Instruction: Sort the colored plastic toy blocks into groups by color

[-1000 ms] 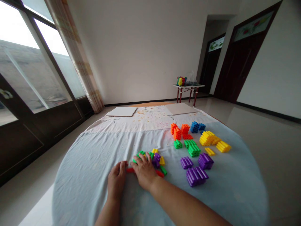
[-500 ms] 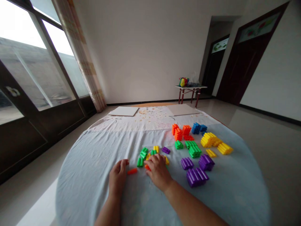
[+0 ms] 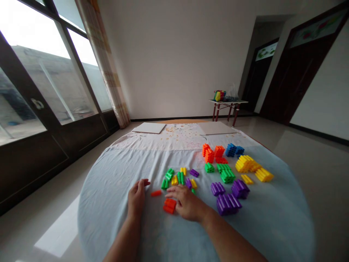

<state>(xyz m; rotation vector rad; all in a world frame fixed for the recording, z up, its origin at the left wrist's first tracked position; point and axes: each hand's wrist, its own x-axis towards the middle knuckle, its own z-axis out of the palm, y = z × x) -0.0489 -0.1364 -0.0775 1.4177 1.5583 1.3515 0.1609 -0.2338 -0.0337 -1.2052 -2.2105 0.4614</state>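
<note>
My right hand (image 3: 187,202) lies palm down on the pale blue cloth (image 3: 109,189), fingers spread, its fingertips touching a small orange block cluster (image 3: 169,205). My left hand (image 3: 137,197) rests flat on the cloth with fingers stretched out, a single orange piece (image 3: 156,193) just to its right. Loose green pieces (image 3: 167,178), yellow pieces (image 3: 183,170) and a purple piece (image 3: 194,173) are scattered just beyond both hands.
Sorted piles sit to the right: purple (image 3: 229,203), green (image 3: 225,174), orange (image 3: 211,153), blue (image 3: 233,149), yellow (image 3: 249,165). Two flat white boards (image 3: 149,127) lie at the table's far side. A small red-legged table (image 3: 227,105) stands by the wall.
My right hand slid right and back toward me, uncovering the loose pieces and dragging an orange cluster with it. The left hand stayed put. The camera view shifted left.
</note>
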